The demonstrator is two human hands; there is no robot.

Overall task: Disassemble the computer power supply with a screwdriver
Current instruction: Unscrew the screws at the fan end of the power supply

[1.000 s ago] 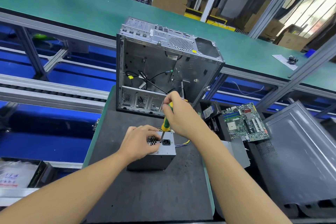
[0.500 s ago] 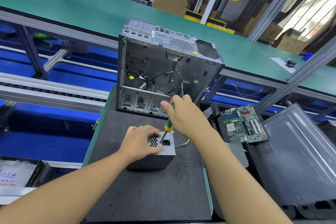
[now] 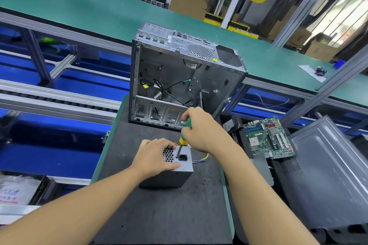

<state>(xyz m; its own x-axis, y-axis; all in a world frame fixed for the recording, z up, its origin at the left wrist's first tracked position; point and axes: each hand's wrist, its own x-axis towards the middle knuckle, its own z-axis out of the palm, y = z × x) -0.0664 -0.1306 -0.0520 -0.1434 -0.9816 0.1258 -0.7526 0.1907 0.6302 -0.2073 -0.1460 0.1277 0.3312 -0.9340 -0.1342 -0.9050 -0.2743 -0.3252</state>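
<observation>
Press the screwdriver [image 3: 185,135] straight down, with the right hand [image 3: 201,128] gripping its handle and the left hand [image 3: 156,155] holding the power supply [image 3: 180,178] steady (the tip may slip) — then turn.

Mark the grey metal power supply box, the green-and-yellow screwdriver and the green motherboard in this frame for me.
Grey metal power supply box [image 3: 165,181]: head view, dark side wall facing the camera.
Green-and-yellow screwdriver [image 3: 182,139]: head view, yellow end of the handle.
Green motherboard [image 3: 268,137]: head view, middle of the board.

An open, stripped computer case [image 3: 179,77] stands upright on the dark tabletop [image 3: 159,215]. Right of the case lies a green motherboard [image 3: 268,139], and farther right a grey side panel [image 3: 328,175]. Behind the case runs a green conveyor [image 3: 79,6].
</observation>
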